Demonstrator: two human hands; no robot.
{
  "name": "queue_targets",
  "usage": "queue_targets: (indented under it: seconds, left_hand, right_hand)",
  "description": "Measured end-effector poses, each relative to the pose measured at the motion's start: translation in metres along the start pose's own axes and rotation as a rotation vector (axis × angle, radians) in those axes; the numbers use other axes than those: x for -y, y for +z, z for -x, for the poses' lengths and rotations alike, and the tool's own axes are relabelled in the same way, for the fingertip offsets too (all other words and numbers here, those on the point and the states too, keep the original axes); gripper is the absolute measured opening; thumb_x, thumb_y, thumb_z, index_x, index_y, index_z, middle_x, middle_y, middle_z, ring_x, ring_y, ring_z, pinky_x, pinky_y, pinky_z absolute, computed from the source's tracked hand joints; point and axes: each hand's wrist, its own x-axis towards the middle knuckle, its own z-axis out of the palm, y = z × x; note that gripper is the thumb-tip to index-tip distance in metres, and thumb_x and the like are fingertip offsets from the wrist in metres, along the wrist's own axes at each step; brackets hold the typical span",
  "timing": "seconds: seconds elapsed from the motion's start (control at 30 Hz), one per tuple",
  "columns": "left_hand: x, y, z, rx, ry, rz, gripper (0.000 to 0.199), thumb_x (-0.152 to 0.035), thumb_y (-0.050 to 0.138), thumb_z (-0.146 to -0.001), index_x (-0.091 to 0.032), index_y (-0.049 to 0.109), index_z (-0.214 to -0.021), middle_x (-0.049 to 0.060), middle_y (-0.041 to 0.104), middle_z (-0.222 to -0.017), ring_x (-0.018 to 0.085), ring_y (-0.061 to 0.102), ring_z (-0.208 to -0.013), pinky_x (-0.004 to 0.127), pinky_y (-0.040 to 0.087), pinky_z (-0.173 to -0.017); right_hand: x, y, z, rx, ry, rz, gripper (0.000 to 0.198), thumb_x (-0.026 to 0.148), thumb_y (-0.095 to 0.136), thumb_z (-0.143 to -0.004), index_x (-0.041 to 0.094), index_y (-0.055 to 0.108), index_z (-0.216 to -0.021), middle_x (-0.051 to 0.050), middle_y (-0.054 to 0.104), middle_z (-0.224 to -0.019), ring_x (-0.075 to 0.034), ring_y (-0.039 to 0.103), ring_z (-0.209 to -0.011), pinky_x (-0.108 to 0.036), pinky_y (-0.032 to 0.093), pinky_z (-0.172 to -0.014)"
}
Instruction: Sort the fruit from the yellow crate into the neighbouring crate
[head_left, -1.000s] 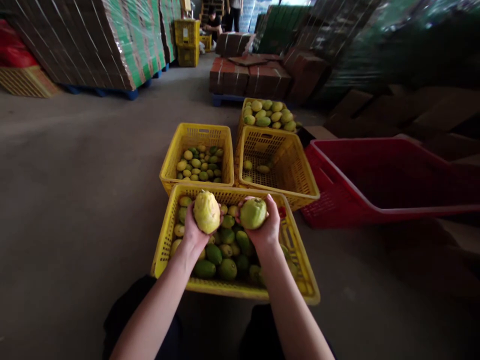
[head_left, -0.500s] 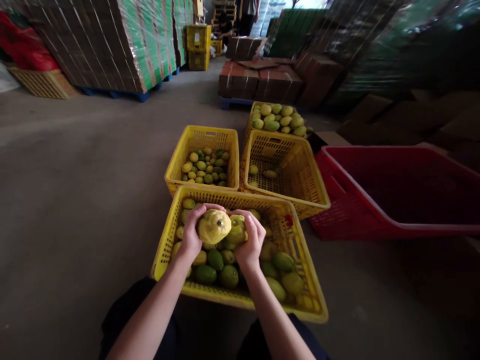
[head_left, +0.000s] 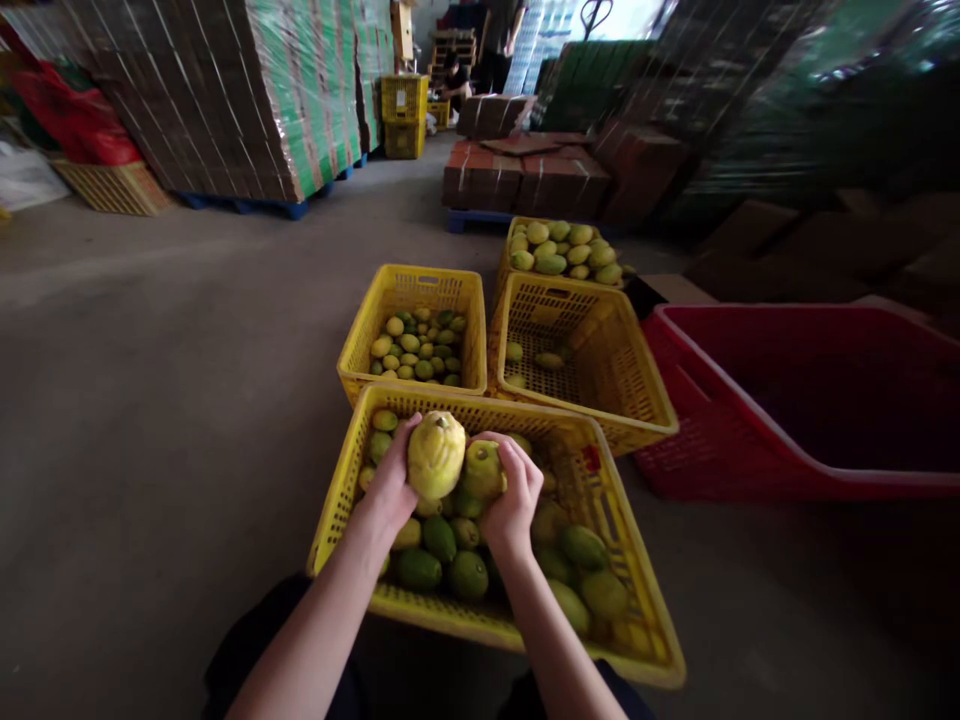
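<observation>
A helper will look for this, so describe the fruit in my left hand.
Find the yellow crate nearest the camera. Over it, the left hand holds a pale yellow fruit. Its skin is lumpy and ridged, unlike the smoother, greener fruit in the right hand.

Gotta be a produce warehouse imo. Going off the red plastic tub (head_left: pixel 679 425): yellow crates (head_left: pixel 420 613) of fruit (head_left: pixel 468 575) just left of it, strapped cardboard (head_left: pixel 482 180) on a blue pallet (head_left: pixel 466 220) beyond it, plastic-wrapped stacks (head_left: pixel 304 110) way back to its left, plain concrete floor (head_left: pixel 187 380) around it.
</observation>
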Motion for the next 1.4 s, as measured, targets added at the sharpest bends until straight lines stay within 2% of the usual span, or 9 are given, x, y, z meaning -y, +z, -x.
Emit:
queue_targets:
  seconds: [0.13, 0.37, 0.53, 0.77, 0.97, 1.1, 1.23, 1.3, 1.4]
  left_hand:
    - [0.003, 0.002, -0.002, -0.062, -0.006, 0.032, 0.015, -0.031, 0.067, -0.081, -0.016, 0.070, -0.079, 0.004, 0.074, -0.075, 0.025, 0.072, -0.101, 0.034, 0.054, -0.096]
    - [0.003, -0.003, -0.003, -0.062, 0.054, -0.010, 0.018, -0.033, 0.071, -0.081, -0.015, 0.072, -0.083, 0.005, 0.076, -0.080, 0.025, 0.070, -0.107, 0.032, 0.051, -0.099]
    - [0.006, -0.010, -0.007, -0.026, 0.125, -0.054, 0.028, -0.040, 0.077, -0.078, -0.015, 0.073, -0.090, 0.005, 0.078, -0.094, 0.024, 0.068, -0.112, 0.030, 0.050, -0.100]
    - [0.008, -0.013, -0.008, -0.056, 0.163, -0.102, 0.027, -0.040, 0.075, -0.081, -0.014, 0.073, -0.091, 0.007, 0.077, -0.098, 0.025, 0.065, -0.117, 0.031, 0.047, -0.105]
    - [0.005, -0.005, -0.006, -0.103, 0.048, -0.022, 0.032, -0.041, 0.060, -0.093, -0.018, 0.072, -0.112, 0.006, 0.076, -0.110, 0.023, 0.066, -0.117, 0.031, 0.051, -0.103]
    - [-0.001, -0.001, -0.001, -0.180, -0.121, -0.038, 0.040, -0.039, 0.057, -0.095, -0.017, 0.065, -0.128, 0.008, 0.077, -0.104, 0.026, 0.072, -0.105, 0.037, 0.057, -0.095]
    - [-0.007, -0.007, 0.001, -0.181, -0.212, -0.042, 0.049, -0.041, 0.050, -0.098, -0.016, 0.055, -0.140, 0.009, 0.077, -0.101, 0.027, 0.074, -0.093, 0.041, 0.061, -0.086]
    - [-0.009, -0.010, 0.001, -0.148, -0.227, -0.023, 0.053, -0.042, 0.045, -0.099, -0.014, 0.051, -0.144, 0.011, 0.076, -0.098, 0.027, 0.075, -0.086, 0.041, 0.062, -0.077]
    - [-0.009, -0.010, 0.001, -0.080, -0.261, -0.008, 0.057, -0.045, 0.039, -0.099, -0.011, 0.051, -0.143, 0.015, 0.075, -0.090, 0.027, 0.074, -0.076, 0.036, 0.061, -0.061]
  right_hand:
    - [-0.003, 0.001, -0.002, -0.039, 0.003, 0.001, 0.030, 0.042, 0.061, -0.082, 0.018, 0.072, -0.069, -0.002, 0.069, -0.069, -0.018, 0.059, -0.068, -0.027, 0.046, -0.065]
    - [-0.005, 0.003, -0.002, -0.035, 0.036, 0.034, 0.031, 0.044, 0.061, -0.082, 0.018, 0.073, -0.070, -0.002, 0.068, -0.069, -0.018, 0.058, -0.069, -0.028, 0.045, -0.066]
    - [0.005, 0.000, -0.010, 0.059, 0.106, 0.106, 0.030, 0.048, 0.067, -0.076, 0.019, 0.073, -0.072, -0.002, 0.069, -0.073, -0.019, 0.058, -0.075, -0.029, 0.046, -0.071]
    - [0.009, -0.005, -0.018, 0.184, 0.241, 0.112, 0.026, 0.043, 0.079, -0.062, 0.019, 0.071, -0.070, 0.001, 0.065, -0.070, -0.016, 0.053, -0.069, -0.026, 0.042, -0.065]
    - [0.000, -0.002, -0.018, 0.174, 0.400, 0.051, 0.027, 0.037, 0.080, -0.056, 0.019, 0.070, -0.074, 0.001, 0.064, -0.069, -0.016, 0.052, -0.067, -0.026, 0.043, -0.061]
    - [-0.002, 0.000, -0.018, -0.010, 0.432, 0.055, 0.019, 0.038, 0.070, -0.060, 0.019, 0.066, -0.062, 0.002, 0.059, -0.061, -0.014, 0.050, -0.062, -0.024, 0.041, -0.054]
    - [0.006, -0.004, -0.023, -0.130, 0.657, -0.068, 0.013, 0.034, 0.062, -0.060, 0.021, 0.062, -0.060, 0.001, 0.059, -0.055, -0.015, 0.052, -0.053, -0.025, 0.041, -0.046]
    - [0.011, -0.008, -0.027, -0.119, 0.770, -0.148, 0.012, 0.032, 0.060, -0.061, 0.021, 0.060, -0.059, 0.000, 0.059, -0.052, -0.016, 0.056, -0.050, -0.026, 0.045, -0.046]
    - [0.012, -0.015, -0.031, -0.029, 0.831, -0.257, 0.014, 0.034, 0.060, -0.063, 0.020, 0.061, -0.059, -0.002, 0.061, -0.050, -0.019, 0.060, -0.049, -0.030, 0.050, -0.046]
